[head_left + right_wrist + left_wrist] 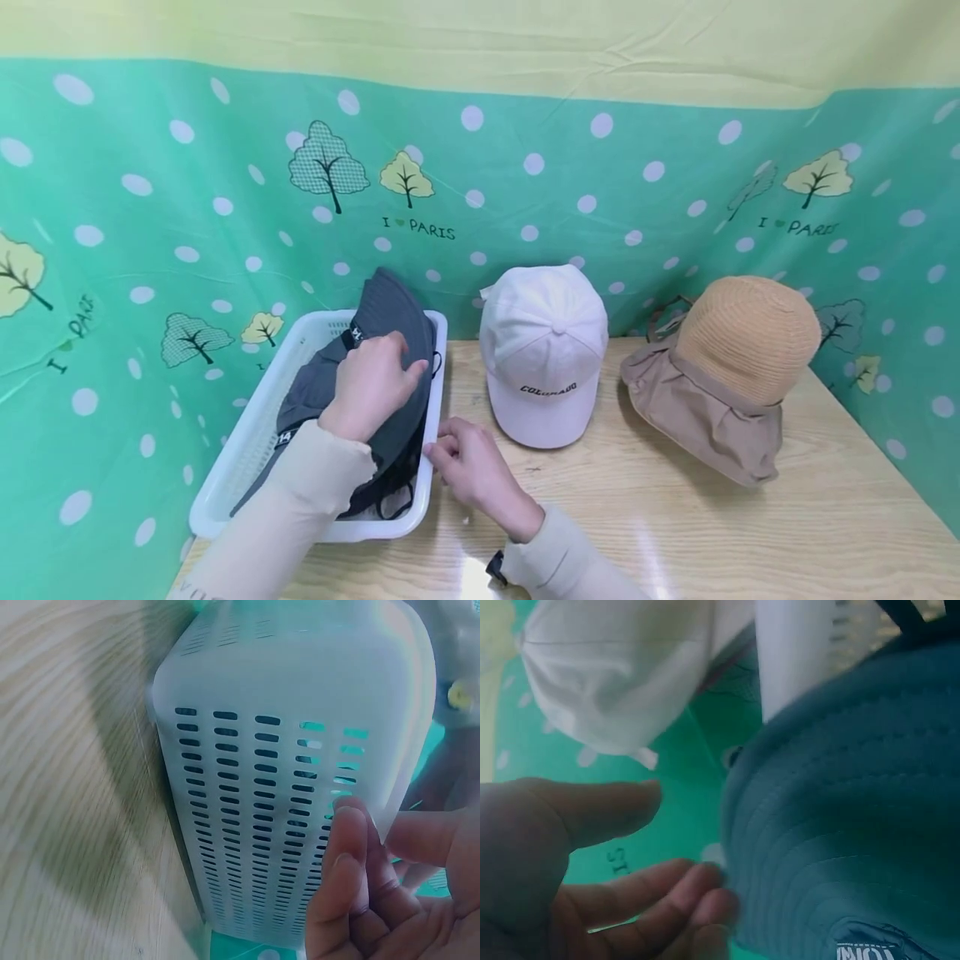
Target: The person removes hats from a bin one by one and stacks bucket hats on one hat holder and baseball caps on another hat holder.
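One big green cloth hangs at the back and sides, with pale dots and little trees, and yellow up top. Next is the wood table. On its left part sits a white basket with many small holes in its walls. The straw hat is on the right part of the table, and its floppy brown brim spreads out in front. The dark hat is in the basket, tilted by the right side, and its top pokes up past the rim. More dark cloth lies next to it. A white cap sits between the basket and the straw hat, with COLORADO on its front. The left hand is over the dark hat, thumb and fingers apart, gripping nothing, with fingertips by the brim's edge. The right hand pinches the basket's right rim. Two little black tags with white marks show on the dark things.
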The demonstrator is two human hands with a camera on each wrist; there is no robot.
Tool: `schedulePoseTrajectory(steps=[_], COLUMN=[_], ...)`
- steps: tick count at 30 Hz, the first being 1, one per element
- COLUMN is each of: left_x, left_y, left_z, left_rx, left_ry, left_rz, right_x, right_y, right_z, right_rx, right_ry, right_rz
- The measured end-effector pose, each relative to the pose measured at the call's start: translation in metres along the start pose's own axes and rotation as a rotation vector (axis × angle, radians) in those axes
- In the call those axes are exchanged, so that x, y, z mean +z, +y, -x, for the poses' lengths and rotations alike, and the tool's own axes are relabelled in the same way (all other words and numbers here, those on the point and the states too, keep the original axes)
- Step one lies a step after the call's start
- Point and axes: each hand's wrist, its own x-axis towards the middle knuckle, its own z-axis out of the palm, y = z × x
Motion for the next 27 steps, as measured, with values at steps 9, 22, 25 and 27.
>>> schedulePoseTrajectory(steps=[9, 22, 25, 27], left_x=[0.011, 0.020, 0.023, 0.026], left_y=[0.003, 0.012, 0.012, 0.011], left_z=[-0.026, -0.055, -0.058, -0.060], left_rx=[-0.098, -0.102, -0.098, -0.099], left_ry=[-0.191, -0.216, -0.208, -0.204], left_rz=[-0.055, -0.114, -0.118, -0.114], right_x=[0.003, 0.001, 0.002, 0.002], right_y=[-0.002, -0.003, -0.003, -0.003], right_z=[0.001, 0.001, 0.002, 0.002], right_rx=[0.007, 0.025, 0.022, 0.020], right_ry=[0.016, 0.014, 0.014, 0.015], right_rz=[0.000, 0.003, 0.007, 0.008])
